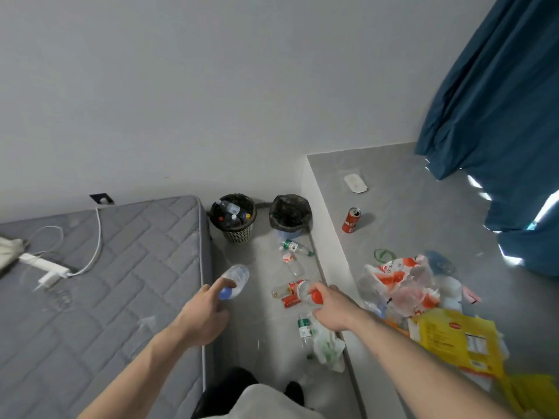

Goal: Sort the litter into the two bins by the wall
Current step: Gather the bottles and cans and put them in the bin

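a: grey floor (266, 297) beyond both hands: left bin (233, 217) holds bottles, right bin (290, 214) looks empty.
b: so barely begun. left hand (202, 316) grips a blue-capped bottle (234, 281), right hand (331, 306) a red-capped bottle (307, 291); litter remains nearby.

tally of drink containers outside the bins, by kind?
Plastic bottles in hands: 2, blue-capped bottle and red-capped bottle
Plastic bottles on floor: 4 discernible
Red cans: 2, upright can on ledge and can on floor
Total: 8
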The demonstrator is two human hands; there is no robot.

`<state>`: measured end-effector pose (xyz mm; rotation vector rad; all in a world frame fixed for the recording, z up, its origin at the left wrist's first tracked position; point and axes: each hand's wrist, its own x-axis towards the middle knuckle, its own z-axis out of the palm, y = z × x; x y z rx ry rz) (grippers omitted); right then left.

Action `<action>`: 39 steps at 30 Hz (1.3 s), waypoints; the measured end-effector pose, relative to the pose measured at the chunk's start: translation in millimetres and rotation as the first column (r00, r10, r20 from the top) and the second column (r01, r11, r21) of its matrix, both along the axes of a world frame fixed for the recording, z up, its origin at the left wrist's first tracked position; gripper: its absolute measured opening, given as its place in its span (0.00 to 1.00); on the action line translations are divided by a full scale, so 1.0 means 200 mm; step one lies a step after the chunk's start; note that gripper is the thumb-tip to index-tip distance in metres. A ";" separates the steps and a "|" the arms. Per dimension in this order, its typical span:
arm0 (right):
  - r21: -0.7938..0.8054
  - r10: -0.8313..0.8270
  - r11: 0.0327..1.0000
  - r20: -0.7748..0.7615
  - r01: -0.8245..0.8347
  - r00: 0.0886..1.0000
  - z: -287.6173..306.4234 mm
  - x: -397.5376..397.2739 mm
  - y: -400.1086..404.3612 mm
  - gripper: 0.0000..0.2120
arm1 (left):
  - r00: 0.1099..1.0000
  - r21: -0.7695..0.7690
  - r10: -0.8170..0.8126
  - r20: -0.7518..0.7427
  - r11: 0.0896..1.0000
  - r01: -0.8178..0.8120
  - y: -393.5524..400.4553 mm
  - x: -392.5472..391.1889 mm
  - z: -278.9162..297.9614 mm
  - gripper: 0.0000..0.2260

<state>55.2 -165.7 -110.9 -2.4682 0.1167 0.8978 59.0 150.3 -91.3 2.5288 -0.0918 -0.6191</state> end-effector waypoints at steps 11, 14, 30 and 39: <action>0.033 0.007 0.999 0.000 -0.007 1.000 -0.02 0.63 0.21 0.21 | 0.998 -0.043 0.032 -0.056 0.998 -0.035 0.18 0.56 -0.01 0.26; 0.022 -0.022 1.000 -0.006 0.022 1.000 0.00 0.82 0.28 0.22 | 0.998 -0.060 0.013 -0.059 0.998 -0.017 0.26 0.79 -0.01 0.25; -0.033 -0.055 0.998 0.033 0.056 0.998 0.00 1.56 0.51 0.21 | 0.996 -0.075 -0.033 -0.082 0.997 0.027 0.52 1.61 -0.07 0.25; 0.017 0.016 1.000 -0.037 -0.015 0.999 -0.15 2.15 0.56 0.22 | 0.979 -0.069 0.058 -0.195 0.995 -0.073 0.58 2.05 -0.14 0.22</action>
